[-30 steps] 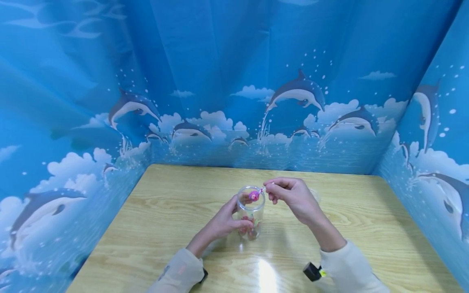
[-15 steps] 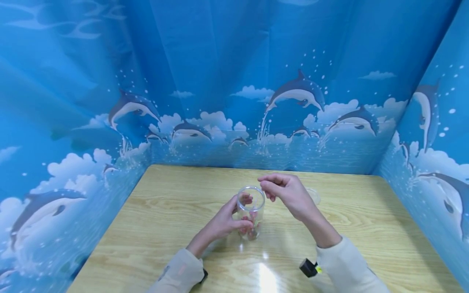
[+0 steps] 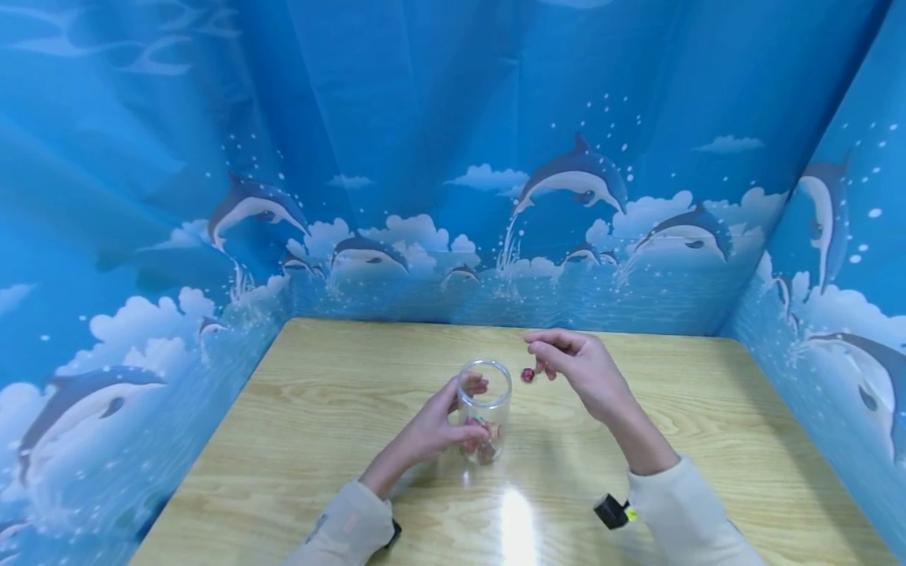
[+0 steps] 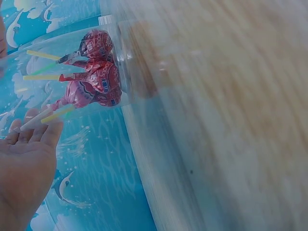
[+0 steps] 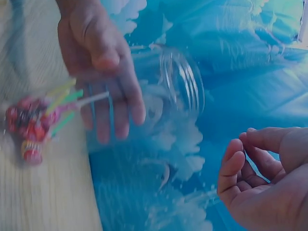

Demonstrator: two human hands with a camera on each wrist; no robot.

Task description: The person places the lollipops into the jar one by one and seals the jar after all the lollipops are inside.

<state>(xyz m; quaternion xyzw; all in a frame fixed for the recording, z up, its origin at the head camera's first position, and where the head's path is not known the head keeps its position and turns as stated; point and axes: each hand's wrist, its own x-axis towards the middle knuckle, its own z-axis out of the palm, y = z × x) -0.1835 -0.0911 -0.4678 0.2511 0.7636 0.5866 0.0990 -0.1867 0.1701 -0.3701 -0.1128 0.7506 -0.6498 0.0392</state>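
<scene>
My left hand grips a clear jar, with its fingers round the far side and its thumb across the near side. The jar is uncapped and appears upright on the table. At its bottom, several wrapped lollipops lie with their yellow, green and white sticks pointing up. Just right of the jar and above it is my right hand, fingers loosely curled. The right wrist view shows nothing between the right hand's fingertips. One dark pink lollipop appears just beside and below these fingers.
The wooden table stands inside blue curtains printed with dolphins, at the back and both sides. A small black device is strapped at the right sleeve.
A pink lollipop pinched by my right hand over the jar's mouth has dropped inside. That hand then moved away to the right, uncovering another lollipop. My left hand stayed put.
</scene>
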